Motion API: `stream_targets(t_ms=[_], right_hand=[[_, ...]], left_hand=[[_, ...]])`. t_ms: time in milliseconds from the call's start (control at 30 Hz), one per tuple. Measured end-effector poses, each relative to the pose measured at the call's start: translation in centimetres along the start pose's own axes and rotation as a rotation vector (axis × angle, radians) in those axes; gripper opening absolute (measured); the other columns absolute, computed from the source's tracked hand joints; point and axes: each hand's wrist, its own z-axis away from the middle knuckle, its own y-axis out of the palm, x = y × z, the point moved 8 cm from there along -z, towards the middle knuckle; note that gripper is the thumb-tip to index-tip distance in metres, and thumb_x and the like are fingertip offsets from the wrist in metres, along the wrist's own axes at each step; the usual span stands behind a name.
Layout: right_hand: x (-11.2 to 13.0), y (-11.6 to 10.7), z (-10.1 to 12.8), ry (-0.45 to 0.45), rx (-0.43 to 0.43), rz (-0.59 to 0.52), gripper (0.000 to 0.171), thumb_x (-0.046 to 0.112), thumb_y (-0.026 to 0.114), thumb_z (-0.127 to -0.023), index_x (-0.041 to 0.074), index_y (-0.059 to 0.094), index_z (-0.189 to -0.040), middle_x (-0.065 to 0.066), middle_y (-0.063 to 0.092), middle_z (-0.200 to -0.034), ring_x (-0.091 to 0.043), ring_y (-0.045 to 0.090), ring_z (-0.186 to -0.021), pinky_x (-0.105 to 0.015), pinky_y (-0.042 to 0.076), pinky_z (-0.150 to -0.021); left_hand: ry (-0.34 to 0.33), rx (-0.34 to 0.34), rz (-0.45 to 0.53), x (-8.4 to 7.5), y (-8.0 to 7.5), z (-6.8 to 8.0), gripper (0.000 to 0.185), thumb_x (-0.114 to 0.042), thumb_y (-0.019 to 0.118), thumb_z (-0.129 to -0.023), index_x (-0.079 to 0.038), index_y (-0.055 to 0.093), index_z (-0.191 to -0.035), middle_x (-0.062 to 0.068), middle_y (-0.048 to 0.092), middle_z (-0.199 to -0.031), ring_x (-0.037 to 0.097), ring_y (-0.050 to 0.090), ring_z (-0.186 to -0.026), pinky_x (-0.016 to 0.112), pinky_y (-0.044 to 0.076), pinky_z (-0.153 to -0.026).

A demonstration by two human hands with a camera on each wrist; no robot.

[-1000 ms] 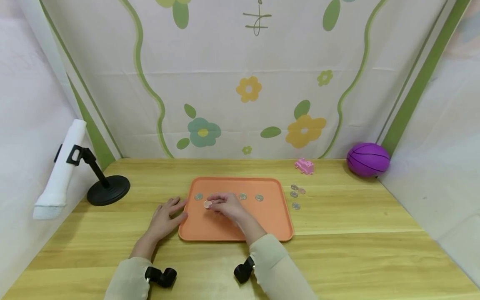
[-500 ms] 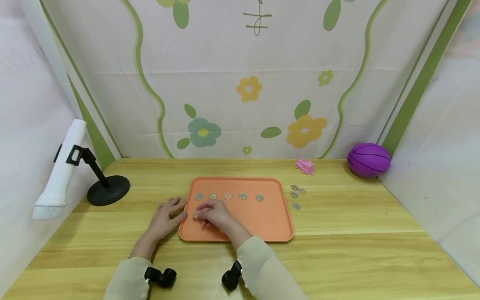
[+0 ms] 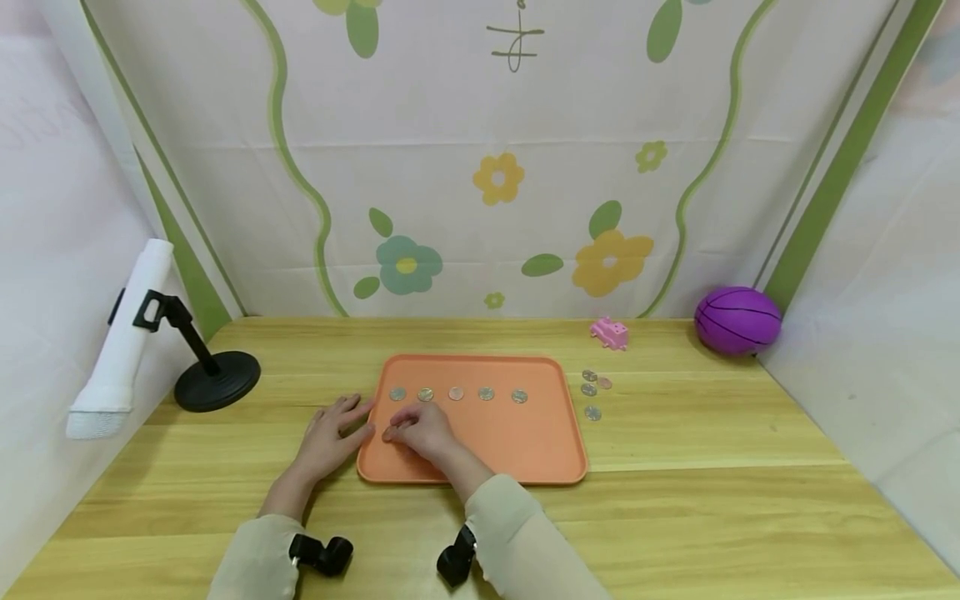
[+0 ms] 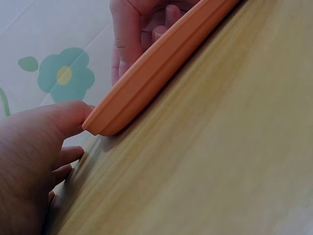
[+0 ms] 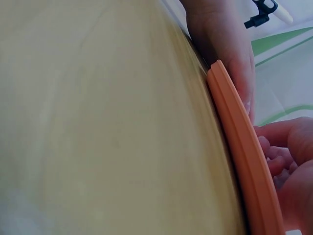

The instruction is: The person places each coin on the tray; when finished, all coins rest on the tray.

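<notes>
An orange tray [image 3: 555,433] lies in the middle of the wooden table, with a row of several coins [image 3: 455,393] along its far side. My right hand [image 3: 420,429] is over the tray's front left part. Its fingers are curled down and pinch a small coin against the tray floor, and the fingertips mostly hide the coin. My left hand [image 3: 330,433] lies flat on the table with its fingers against the tray's left rim. In the left wrist view my thumb [image 4: 54,127] touches the tray rim [image 4: 146,73]. The right wrist view shows the tray rim [image 5: 234,137] edge-on.
Several loose coins [image 3: 592,412] lie on the table just right of the tray. A pink toy [image 3: 609,332] and a purple ball [image 3: 737,318] sit at the back right. A white lamp on a black stand [image 3: 217,379] is at the left. Cloth walls close in three sides.
My right hand has carried the coin from near the row toward the tray's front left corner and lowered it. The left hand has not moved.
</notes>
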Motion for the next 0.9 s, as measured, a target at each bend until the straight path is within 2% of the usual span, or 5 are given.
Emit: stream_targets(t_ms=[133, 367, 633, 800, 900], right_hand=[[0.1, 0.1, 0.2, 0.0, 0.01, -0.016, 0.007, 0.005, 0.067, -0.073, 0.002, 0.066, -0.08, 0.001, 0.054, -0.056, -0.008, 0.045, -0.046, -0.02, 0.037, -0.042], [0.3, -1.0, 0.8, 0.022, 0.08, -0.167, 0.025, 0.003, 0.063, -0.077, -0.004, 0.06, -0.101, -0.003, 0.057, -0.07, -0.016, 0.051, -0.052, -0.026, 0.046, -0.049], [1.6, -5.2, 2.2, -0.034, 0.122, -0.15, 0.027, 0.008, 0.061, -0.08, -0.003, 0.06, -0.105, -0.005, 0.059, -0.079, -0.039, 0.054, -0.071, -0.034, 0.046, -0.056], [1.9, -8.1, 3.1, -0.076, 0.144, -0.125, 0.026, 0.008, 0.059, -0.082, 0.0, 0.059, -0.107, -0.01, 0.059, -0.088, -0.042, 0.051, -0.074, -0.04, 0.045, -0.059], [1.7, -10.4, 3.4, -0.088, 0.123, -0.126, 0.027, 0.007, 0.059, -0.082, -0.001, 0.059, -0.107, -0.011, 0.059, -0.089, -0.036, 0.052, -0.07, -0.037, 0.044, -0.057]], left_hand=[[0.0, 0.0, -0.005, -0.1, -0.1, 0.0, 0.045, -0.028, 0.052, -0.087, -0.004, 0.048, -0.125, 0.024, 0.034, -0.129, 0.041, 0.021, -0.121, 0.057, 0.006, -0.094], [-0.003, -0.004, -0.01, -0.2, -0.1, 0.1, 0.045, -0.027, 0.053, -0.086, -0.004, 0.048, -0.125, 0.025, 0.034, -0.129, 0.041, 0.021, -0.121, 0.057, 0.005, -0.094], [0.0, 0.002, 0.005, -0.1, 0.1, 0.1, 0.046, -0.028, 0.052, -0.087, -0.003, 0.046, -0.125, 0.024, 0.033, -0.13, 0.04, 0.019, -0.122, 0.056, 0.005, -0.095], [0.003, 0.001, 0.009, -0.1, 0.0, 0.1, 0.046, -0.027, 0.053, -0.086, -0.003, 0.046, -0.125, 0.025, 0.033, -0.13, 0.04, 0.019, -0.122, 0.056, 0.005, -0.095], [0.006, 0.005, 0.007, -0.2, 0.0, 0.2, 0.046, -0.027, 0.053, -0.086, -0.003, 0.046, -0.125, 0.025, 0.033, -0.13, 0.04, 0.02, -0.121, 0.056, 0.005, -0.095]])
